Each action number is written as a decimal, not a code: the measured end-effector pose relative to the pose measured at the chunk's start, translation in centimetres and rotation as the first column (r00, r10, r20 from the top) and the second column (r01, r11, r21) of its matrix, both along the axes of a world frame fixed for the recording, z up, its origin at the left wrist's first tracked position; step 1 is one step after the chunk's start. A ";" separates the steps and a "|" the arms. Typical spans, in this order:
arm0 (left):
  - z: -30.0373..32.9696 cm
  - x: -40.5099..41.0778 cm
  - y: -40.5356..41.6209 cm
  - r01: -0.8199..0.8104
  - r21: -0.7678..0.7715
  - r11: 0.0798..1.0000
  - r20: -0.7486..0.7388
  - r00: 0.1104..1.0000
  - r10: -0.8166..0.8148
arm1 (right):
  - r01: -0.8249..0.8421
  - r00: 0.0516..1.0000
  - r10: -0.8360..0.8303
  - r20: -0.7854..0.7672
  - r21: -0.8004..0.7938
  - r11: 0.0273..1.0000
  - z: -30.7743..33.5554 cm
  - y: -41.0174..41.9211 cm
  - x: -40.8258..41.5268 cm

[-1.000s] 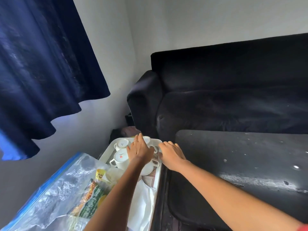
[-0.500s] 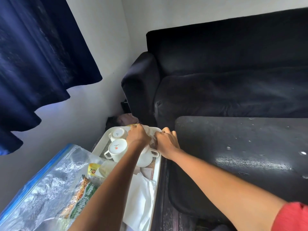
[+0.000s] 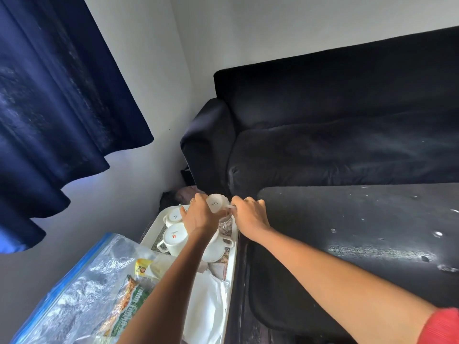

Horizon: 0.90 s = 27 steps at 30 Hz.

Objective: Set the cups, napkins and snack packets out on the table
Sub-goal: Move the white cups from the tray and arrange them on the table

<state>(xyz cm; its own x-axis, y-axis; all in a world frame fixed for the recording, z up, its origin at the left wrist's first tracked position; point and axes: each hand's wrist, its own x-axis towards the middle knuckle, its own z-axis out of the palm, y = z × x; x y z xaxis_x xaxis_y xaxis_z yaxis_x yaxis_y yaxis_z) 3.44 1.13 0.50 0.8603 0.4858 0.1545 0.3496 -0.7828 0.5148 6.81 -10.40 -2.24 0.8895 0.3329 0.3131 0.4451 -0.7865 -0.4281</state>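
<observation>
A white tray [image 3: 152, 235] holds several upturned white cups, among them one with a red mark [image 3: 173, 238] and one behind it [image 3: 173, 216]. Above the tray's far end a white cup [image 3: 216, 202] is lifted and tipped on its side. My left hand [image 3: 200, 216] curls round its body and my right hand [image 3: 249, 216] pinches its handle. White napkins [image 3: 207, 304] lie at the tray's near end. Snack packets [image 3: 125, 309] sit inside a clear zip bag [image 3: 64, 301] at the lower left. The dark table [image 3: 360, 239] lies to the right.
A black sofa [image 3: 323, 135] stands behind the table. A dark blue curtain [image 3: 54, 95] hangs at the upper left against the white wall. A dark bundle [image 3: 177, 194] lies on the floor in the corner beyond the tray.
Both hands closed on a cup at the tray's far end and raised it off the tray, tipping it on its side.
</observation>
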 end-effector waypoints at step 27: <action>1.4 -6.2 -17.1 0.058 -0.968 0.244 0.049 0.998 -0.044 | 0.564 0.647 0.249 -0.720 0.673 0.478 3.9 -15.7 -6.7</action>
<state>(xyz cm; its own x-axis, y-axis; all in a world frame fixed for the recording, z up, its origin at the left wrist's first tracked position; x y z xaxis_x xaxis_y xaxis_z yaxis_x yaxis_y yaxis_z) -2.71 -16.00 1.95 0.8915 0.2309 -0.3898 0.3186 0.2923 0.9017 0.11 -26.13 1.64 0.9241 0.1175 -0.3638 -0.3751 0.0953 -0.9221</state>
